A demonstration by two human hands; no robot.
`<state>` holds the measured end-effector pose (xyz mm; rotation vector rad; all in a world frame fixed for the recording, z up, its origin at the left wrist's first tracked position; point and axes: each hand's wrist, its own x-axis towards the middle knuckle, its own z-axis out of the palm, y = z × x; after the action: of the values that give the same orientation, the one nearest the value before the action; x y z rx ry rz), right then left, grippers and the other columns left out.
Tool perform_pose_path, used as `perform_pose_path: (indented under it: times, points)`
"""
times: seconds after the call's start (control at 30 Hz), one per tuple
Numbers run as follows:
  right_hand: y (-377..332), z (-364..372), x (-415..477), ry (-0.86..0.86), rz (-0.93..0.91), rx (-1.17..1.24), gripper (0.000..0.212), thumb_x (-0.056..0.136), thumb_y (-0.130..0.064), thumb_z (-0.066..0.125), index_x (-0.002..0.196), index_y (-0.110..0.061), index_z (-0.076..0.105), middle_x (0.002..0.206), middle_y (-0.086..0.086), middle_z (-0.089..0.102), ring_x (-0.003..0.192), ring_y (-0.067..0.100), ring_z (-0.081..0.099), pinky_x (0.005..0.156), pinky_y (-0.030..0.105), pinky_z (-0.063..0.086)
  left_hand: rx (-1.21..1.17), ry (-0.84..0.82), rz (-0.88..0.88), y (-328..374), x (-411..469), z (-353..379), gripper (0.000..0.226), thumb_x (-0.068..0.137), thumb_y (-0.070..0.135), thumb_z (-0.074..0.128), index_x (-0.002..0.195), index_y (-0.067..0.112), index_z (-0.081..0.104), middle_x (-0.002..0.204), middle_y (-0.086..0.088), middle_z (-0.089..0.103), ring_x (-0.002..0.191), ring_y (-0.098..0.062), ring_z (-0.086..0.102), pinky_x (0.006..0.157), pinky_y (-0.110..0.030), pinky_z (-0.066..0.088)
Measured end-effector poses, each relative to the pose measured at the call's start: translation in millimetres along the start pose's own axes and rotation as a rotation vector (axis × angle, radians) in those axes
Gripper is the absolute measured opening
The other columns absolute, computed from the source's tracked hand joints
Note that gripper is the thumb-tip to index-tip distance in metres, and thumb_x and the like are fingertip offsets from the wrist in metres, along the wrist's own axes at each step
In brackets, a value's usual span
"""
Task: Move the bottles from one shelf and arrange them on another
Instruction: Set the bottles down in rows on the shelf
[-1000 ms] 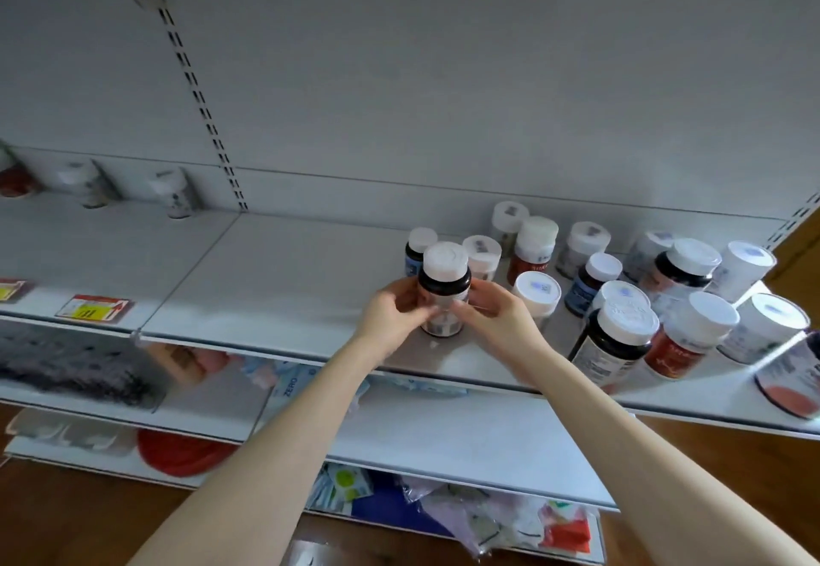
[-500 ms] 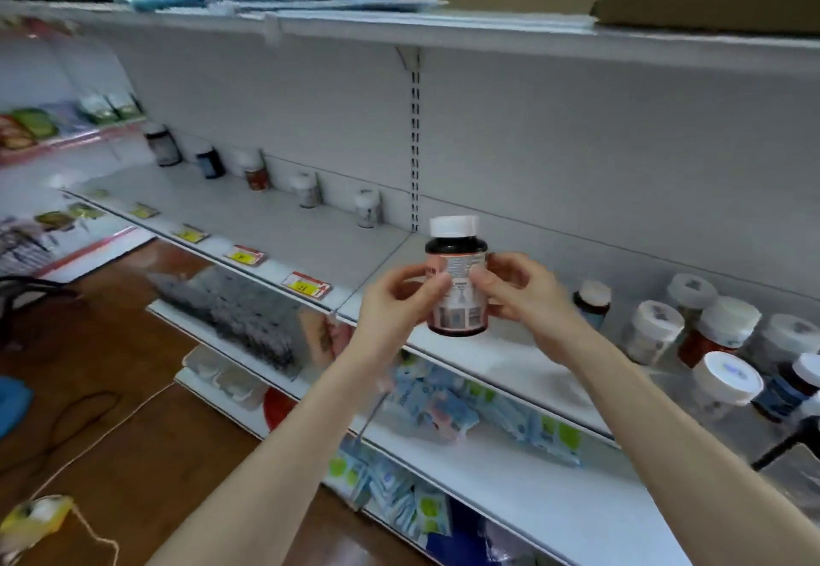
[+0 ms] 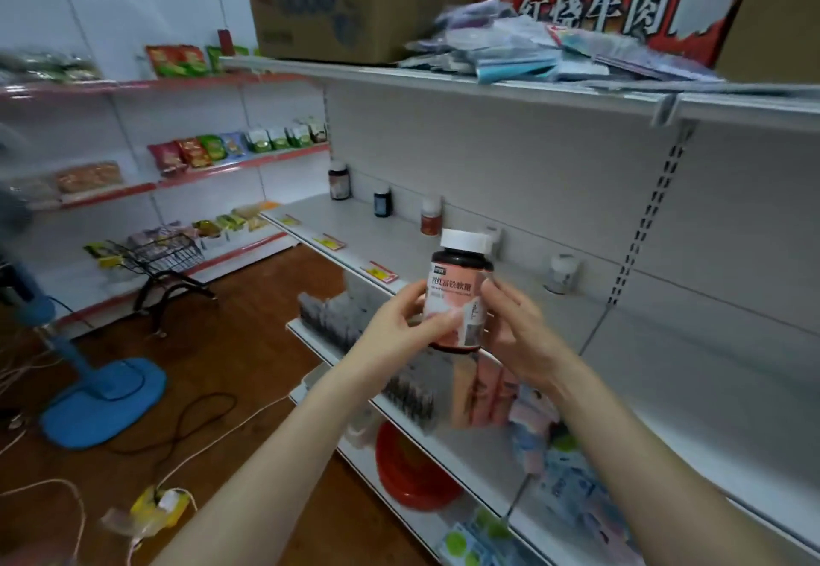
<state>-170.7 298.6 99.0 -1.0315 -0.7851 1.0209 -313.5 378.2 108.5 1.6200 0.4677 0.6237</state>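
Note:
A dark bottle (image 3: 457, 295) with a white cap and a pink label is held upright in the air in front of the white shelf (image 3: 399, 246). My left hand (image 3: 399, 326) grips its left side and my right hand (image 3: 519, 330) grips its right side. Along the back of that shelf stand several bottles spaced apart: a dark one (image 3: 339, 181), a blue-labelled one (image 3: 382, 201), a red one (image 3: 430, 217) and a white one (image 3: 561, 273). One more small bottle is mostly hidden behind the held bottle's cap.
Yellow price tags (image 3: 379, 272) line the shelf's front edge. A top shelf carries a cardboard box (image 3: 337, 2) and packets. Lower shelves hold packets and a red bowl (image 3: 412, 472). On the wooden floor stand a blue fan base (image 3: 102, 401), cables and a wire basket (image 3: 155, 255).
Both hands lifted the bottle off the crowded shelf section and carried it left. The view swung left, so the cluster of bottles has left the frame and the sparse row appears.

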Motion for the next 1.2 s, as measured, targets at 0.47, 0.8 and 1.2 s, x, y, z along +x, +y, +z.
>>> perform_pose_path:
  times: [0.47, 0.8, 1.2]
  points:
    - [69, 90, 217, -0.088, 0.040, -0.501, 0.029, 0.074, -0.029, 0.074, 0.099, -0.030, 0.058, 0.109, 0.001, 0.065, 0.099, 0.016, 0.063, 0.083, 0.033, 0.054, 0.097, 0.341, -0.010, -62, 106, -176, 0.061, 0.075, 0.019, 0.072, 0.129, 0.020, 0.043, 0.119, -0.002, 0.058, 0.101, -0.008, 0.059, 0.081, -0.018, 0.053]
    - [69, 110, 433, -0.067, 0.050, -0.434, 0.036, 0.082, -0.020, 0.065, 0.115, -0.015, 0.054, 0.107, 0.010, 0.065, 0.097, 0.023, 0.066, 0.089, 0.043, 0.054, 0.058, 0.301, -0.089, -74, 268, -313, 0.048, 0.077, 0.025, 0.070, 0.117, 0.028, 0.044, 0.104, 0.010, 0.060, 0.094, -0.002, 0.059, 0.079, -0.019, 0.051]
    - [96, 127, 597, 0.113, 0.003, -0.600, 0.038, 0.074, -0.021, 0.074, 0.103, -0.028, 0.051, 0.111, -0.004, 0.062, 0.100, 0.009, 0.060, 0.080, 0.020, 0.050, 0.323, 0.101, -0.046, -120, 440, -440, 0.050, 0.083, 0.026, 0.063, 0.128, 0.019, 0.045, 0.109, 0.012, 0.052, 0.088, 0.002, 0.052, 0.060, 0.001, 0.045]
